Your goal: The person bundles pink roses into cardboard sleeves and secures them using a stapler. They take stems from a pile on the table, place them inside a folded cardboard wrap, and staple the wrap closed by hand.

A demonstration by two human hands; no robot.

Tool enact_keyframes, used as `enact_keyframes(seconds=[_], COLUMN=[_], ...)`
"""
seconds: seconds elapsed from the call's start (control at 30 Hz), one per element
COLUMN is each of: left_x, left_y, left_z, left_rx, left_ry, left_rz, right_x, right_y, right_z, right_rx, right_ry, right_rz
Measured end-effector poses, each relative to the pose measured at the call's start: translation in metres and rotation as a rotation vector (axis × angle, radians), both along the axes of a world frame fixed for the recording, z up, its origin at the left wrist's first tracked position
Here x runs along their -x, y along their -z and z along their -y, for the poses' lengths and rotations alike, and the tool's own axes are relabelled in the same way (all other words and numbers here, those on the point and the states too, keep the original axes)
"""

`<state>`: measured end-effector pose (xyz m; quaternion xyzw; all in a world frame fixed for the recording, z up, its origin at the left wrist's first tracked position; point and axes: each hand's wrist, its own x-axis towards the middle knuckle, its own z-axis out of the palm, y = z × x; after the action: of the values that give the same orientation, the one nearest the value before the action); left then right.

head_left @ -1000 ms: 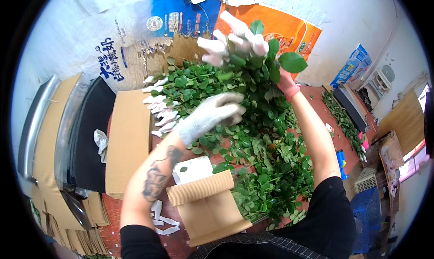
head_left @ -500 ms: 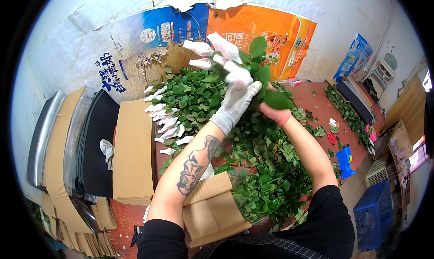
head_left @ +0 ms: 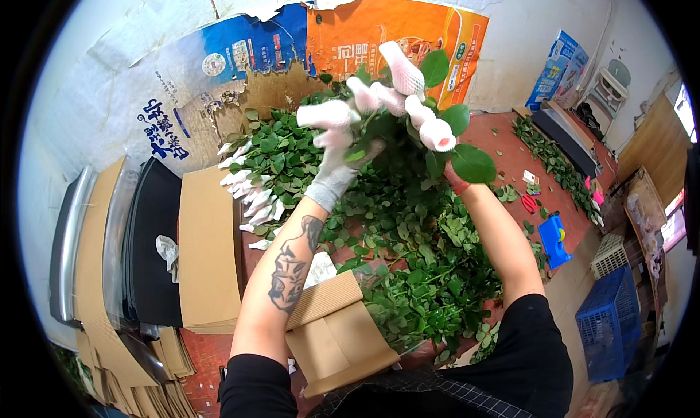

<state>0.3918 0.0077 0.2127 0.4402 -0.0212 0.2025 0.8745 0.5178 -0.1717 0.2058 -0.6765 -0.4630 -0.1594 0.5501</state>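
A bunch of roses, their buds in white foam nets (head_left: 402, 68), is held up over the table. My left hand (head_left: 339, 171), in a grey-white glove, is closed about the stems on the bunch's left side, just under two netted buds. Its fingers are partly blurred and covered by leaves. On the right side my right hand (head_left: 457, 179), in a reddish glove, grips the stems; large green leaves hide most of its fingers. One netted bud (head_left: 438, 135) faces me and shows a red tip. Under both hands lies a thick heap of leafy rose stems (head_left: 430, 272).
More netted roses (head_left: 257, 203) lie at the left of the heap. Nearer stands an open corrugated wrap (head_left: 339, 345), beside a stack of brown cardboard sheets (head_left: 209, 250). Right on the red table are red scissors (head_left: 529, 203) and a blue tape dispenser (head_left: 555, 241). A blue crate (head_left: 609, 323) stands beyond the edge.
My hands have moved apart, the left one leftward and down. The netted buds, which pointed left in a tight cluster, now fan out upward and to the right.
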Motion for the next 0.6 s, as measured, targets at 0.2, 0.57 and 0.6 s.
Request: enact_keyframes(seconds=[0.2, 0.57, 0.6], left_x=[-0.001, -0.012, -0.005], left_y=[-0.017, -0.037, -0.036], left_z=[-0.006, -0.008, -0.008], left_rx=[-0.67, -0.01, -0.206], left_ry=[0.002, -0.033, -0.064], left_rz=[0.133, 0.286, 0.242], right_x=[-0.003, 0.002, 0.005], right_y=[-0.001, -0.009, -0.009], right_z=[0.031, 0.059, 0.058], right_rx=[-0.097, -0.21, -0.19], right_ry=[0.014, 0.032, 0.029], right_rz=[-0.105, -0.15, -0.143])
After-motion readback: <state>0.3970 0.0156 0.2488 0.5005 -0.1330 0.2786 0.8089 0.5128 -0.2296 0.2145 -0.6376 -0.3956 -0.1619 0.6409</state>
